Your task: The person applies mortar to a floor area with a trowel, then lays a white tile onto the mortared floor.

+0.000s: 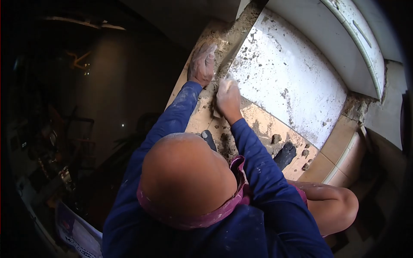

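The one strip of mortar point(246, 20) runs lengthwise from near left to far right beside the single white panel point(292, 81), passing between and beyond the two hands; both are close to it, and I cannot tell which is nearer. The left hand point(202, 64) is partly curled at its left side, the right hand point(228, 96) more tightly closed by the panel's near-left corner, though from overhead I cannot tell what, if anything, either grips. Two dark-covered feet point(285, 155) show nearer.

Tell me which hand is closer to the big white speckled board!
Right. The right hand is by the edge of the board; the left hand is farther off to the left.
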`<state>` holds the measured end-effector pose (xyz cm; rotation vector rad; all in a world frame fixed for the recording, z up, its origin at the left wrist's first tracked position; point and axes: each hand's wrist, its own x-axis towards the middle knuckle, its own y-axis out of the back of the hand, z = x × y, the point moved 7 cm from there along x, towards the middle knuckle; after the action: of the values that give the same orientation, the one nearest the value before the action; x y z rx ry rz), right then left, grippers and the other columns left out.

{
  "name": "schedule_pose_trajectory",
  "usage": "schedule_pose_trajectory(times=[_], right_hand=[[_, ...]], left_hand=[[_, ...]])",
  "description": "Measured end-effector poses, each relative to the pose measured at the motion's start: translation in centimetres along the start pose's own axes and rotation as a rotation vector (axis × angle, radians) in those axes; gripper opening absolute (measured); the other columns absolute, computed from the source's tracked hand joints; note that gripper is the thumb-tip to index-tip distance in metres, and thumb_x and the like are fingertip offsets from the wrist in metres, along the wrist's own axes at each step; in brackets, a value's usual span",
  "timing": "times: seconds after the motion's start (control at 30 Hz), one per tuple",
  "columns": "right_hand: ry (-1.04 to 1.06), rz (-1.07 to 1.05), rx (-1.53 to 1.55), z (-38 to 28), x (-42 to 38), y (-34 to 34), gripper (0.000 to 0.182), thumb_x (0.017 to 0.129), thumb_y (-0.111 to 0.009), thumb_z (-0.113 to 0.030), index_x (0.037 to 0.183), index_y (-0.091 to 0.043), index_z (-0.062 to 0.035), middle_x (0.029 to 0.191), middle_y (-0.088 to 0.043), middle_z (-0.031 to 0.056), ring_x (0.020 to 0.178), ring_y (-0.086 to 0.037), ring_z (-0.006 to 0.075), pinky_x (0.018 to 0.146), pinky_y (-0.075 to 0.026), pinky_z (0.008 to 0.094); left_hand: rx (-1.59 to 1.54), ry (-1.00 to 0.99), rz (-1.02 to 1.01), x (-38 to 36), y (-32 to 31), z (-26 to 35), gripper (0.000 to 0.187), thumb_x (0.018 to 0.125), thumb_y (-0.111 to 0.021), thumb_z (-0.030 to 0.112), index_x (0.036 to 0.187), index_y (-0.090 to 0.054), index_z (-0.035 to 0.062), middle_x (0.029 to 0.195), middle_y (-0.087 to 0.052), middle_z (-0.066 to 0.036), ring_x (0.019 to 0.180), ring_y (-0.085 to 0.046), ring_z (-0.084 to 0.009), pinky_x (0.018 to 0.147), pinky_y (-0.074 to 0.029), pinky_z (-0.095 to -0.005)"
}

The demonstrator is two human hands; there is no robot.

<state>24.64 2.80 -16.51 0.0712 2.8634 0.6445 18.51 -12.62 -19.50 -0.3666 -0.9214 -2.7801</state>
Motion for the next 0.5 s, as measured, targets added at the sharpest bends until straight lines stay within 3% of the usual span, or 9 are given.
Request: schedule_pose_trajectory(times=[0.07, 0.1, 0.2, 0.23, 0.33, 0.5], right_hand=[[0.021, -0.069, -0.153, -0.4, 0.7, -0.4, 0.033, 0.103, -0.055, -0.026, 0.111, -0.052, 0.006, 0.09, -0.063, 0.0316, 0.085, -0.064, 0.0473, 0.076, -0.048, 0.0522], [0.006, -0.031, 0.053, -0.4, 0.4, 0.0, 0.034, 0.103, -0.054, -0.027, 0.109, -0.053, 0.0067, 0.089, -0.063, 0.0314, 0.085, -0.064, 0.0472, 0.077, -0.048, 0.0516], [0.037, -0.019, -0.002, 0.4, 0.1, -0.9, 0.035, 0.103, -0.053, -0.027, 0.108, -0.054, 0.0074, 0.09, -0.063, 0.0311, 0.085, -0.064, 0.0469, 0.078, -0.049, 0.0507], [-0.03, -0.054, -0.137, 0.4, 0.5, -1.2, 0.033, 0.103, -0.054, -0.025, 0.109, -0.054, 0.0075, 0.089, -0.062, 0.0316, 0.086, -0.063, 0.0478, 0.079, -0.048, 0.0512], [0.121, 0.09, 0.035, -1.6, -0.1, 0.4, 0.035, 0.102, -0.055, -0.027, 0.109, -0.053, 0.008, 0.09, -0.062, 0.0341, 0.088, -0.063, 0.0503, 0.08, -0.048, 0.0529], [-0.106, -0.109, -0.073, 0.8, 0.3, -0.8, 0.038, 0.101, -0.055, -0.027, 0.113, -0.053, 0.0091, 0.095, -0.063, 0.0357, 0.089, -0.063, 0.0506, 0.081, -0.048, 0.054]], left_hand=[[-0.013, -0.006, -0.005, 0.2, -0.1, 0.1, 0.048, 0.107, -0.037, 0.032, 0.131, -0.066, 0.0017, 0.138, -0.062, -0.02, 0.136, -0.05, -0.0405, 0.118, -0.033, -0.0459], [-0.015, 0.001, -0.002, 0.0, 0.0, -0.2, 0.048, 0.107, -0.037, 0.032, 0.131, -0.066, 0.0017, 0.138, -0.062, -0.02, 0.136, -0.05, -0.0406, 0.118, -0.033, -0.046], [0.018, 0.003, 0.005, -0.2, -0.3, -0.4, 0.048, 0.107, -0.037, 0.032, 0.13, -0.066, 0.0016, 0.138, -0.063, -0.019, 0.136, -0.051, -0.0408, 0.118, -0.034, -0.0463], [0.009, -0.003, 0.001, 0.2, -0.4, -0.3, 0.048, 0.107, -0.037, 0.032, 0.13, -0.066, 0.0015, 0.137, -0.063, -0.019, 0.136, -0.051, -0.0408, 0.118, -0.034, -0.0464], [-0.009, 0.021, 0.005, -0.5, 0.0, -0.7, 0.047, 0.107, -0.038, 0.032, 0.13, -0.066, 0.0014, 0.137, -0.063, -0.019, 0.136, -0.05, -0.0408, 0.118, -0.034, -0.0464], [-0.042, -0.009, 0.006, 0.3, -0.4, -0.6, 0.046, 0.107, -0.038, 0.03, 0.13, -0.066, 0.0021, 0.137, -0.063, -0.019, 0.136, -0.05, -0.0405, 0.118, -0.034, -0.0463]])
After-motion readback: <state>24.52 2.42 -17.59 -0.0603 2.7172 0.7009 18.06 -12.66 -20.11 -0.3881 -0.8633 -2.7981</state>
